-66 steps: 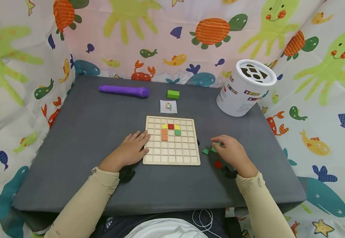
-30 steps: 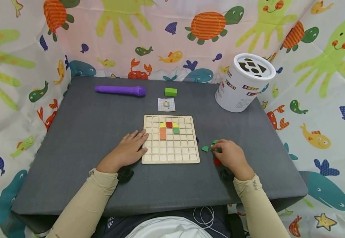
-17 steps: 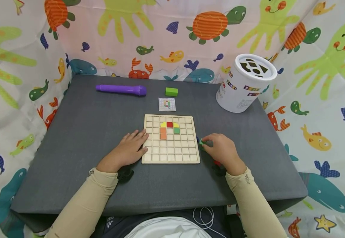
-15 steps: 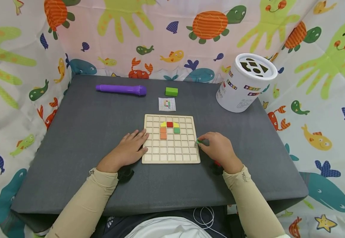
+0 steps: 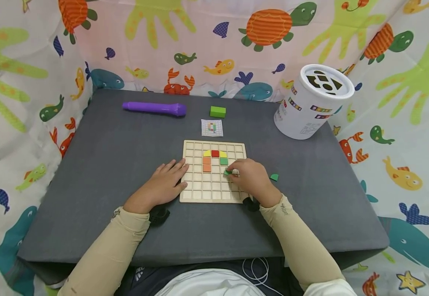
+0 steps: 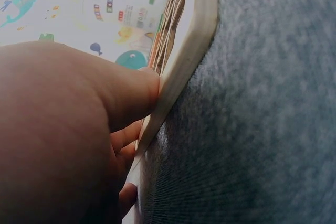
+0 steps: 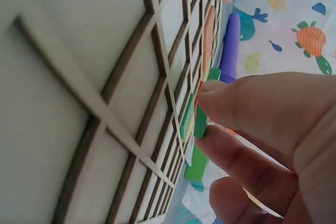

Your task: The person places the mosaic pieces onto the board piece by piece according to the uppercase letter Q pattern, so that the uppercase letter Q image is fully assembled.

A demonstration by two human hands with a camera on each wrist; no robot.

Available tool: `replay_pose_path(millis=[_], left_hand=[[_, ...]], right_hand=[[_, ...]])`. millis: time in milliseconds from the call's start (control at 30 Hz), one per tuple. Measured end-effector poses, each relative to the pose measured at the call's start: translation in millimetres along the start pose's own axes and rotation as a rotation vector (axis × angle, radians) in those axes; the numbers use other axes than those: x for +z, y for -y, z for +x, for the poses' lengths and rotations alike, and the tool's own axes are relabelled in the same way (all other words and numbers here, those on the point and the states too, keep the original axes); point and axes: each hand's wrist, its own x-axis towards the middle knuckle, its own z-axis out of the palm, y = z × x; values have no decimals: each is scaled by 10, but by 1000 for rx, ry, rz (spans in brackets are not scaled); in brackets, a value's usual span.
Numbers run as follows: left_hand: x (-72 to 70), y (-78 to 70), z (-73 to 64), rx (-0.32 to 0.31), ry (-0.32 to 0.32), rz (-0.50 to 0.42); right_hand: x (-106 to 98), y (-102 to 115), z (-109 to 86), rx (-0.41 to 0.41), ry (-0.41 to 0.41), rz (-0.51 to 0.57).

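Right hand (image 5: 251, 179): thumb and a finger pinching a small green piece (image 7: 201, 116) over the board (image 5: 203, 195), near the green tile (image 5: 223, 161); cannot tell whether it touches the grid. Left hand (image 5: 161, 189): fingers straight, lying on the board's left edge.

Risks, my judgement: the piece is thin and my grip takes only its edges, so an early release could leave it tilted across a divider. Coming in low, my fingertips could nudge the green tile out of its cell. If my left hand eased off, a push from the right could slide the board.

Versus half a second ago: my right hand and the piece were at the board's right edge, now well inside it. A loose green piece (image 5: 274, 177), then hidden, shows on the table (image 5: 103, 172). Left hand unchanged, as are the tiles already laid
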Motion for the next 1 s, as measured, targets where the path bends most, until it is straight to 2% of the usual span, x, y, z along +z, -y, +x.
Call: replay_pose_path(millis=[333,667,833,1000], left_hand=[[28,28,29,3,-1,13],[-24,-21,1,0,8,20],[-20,-16,2,6,5,8],[9,11,14,10,0,0]], right_hand=[[34,30,134,12,50,3],[60,35,219,15,60,-31],[9,34,191,2,77,-9],[-109,-12,55,65,58,60]])
